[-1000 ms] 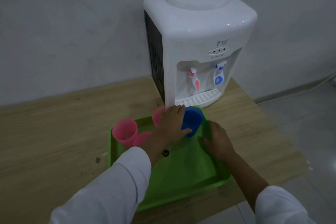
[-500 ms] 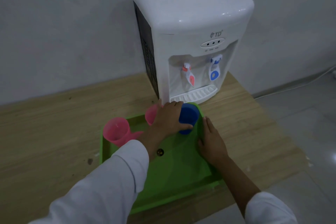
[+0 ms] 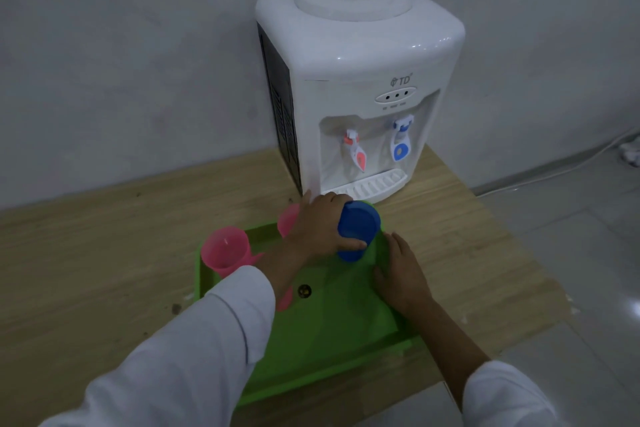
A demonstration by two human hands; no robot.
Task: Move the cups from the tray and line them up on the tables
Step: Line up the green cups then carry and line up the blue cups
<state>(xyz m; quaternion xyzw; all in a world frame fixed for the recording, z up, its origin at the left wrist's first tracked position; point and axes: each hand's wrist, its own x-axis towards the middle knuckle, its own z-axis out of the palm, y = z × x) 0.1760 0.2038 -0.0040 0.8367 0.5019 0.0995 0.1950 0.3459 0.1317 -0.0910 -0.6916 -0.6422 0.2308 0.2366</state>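
Green tray [image 3: 329, 340] sits nearest on the wooden bench [image 3: 104, 253], my right hand [image 3: 401, 274] flat on it with fingers straight, my left hand [image 3: 318, 229] with fingers curled round the tilted blue cup [image 3: 358, 229] at its far right corner, pink cup [image 3: 225, 253] far left, white dispenser [image 3: 360, 80] beyond.

Drinks corner, likely an office or a plain utility room; can't tell which. Cues: white tabletop water dispenser [image 3: 360, 80] with a red tap [image 3: 355, 152] and a blue tap [image 3: 401, 142], standing on a light wood desk [image 3: 104, 236] pushed against a bare grey wall [image 3: 121, 45]. Pale glossy tile floor [image 3: 571, 236] at right, white cable [image 3: 554, 173] running along the wall base. Green tray [image 3: 329, 340] on the desk with plastic pink cups [image 3: 223, 253] and a blue cup [image 3: 358, 229].
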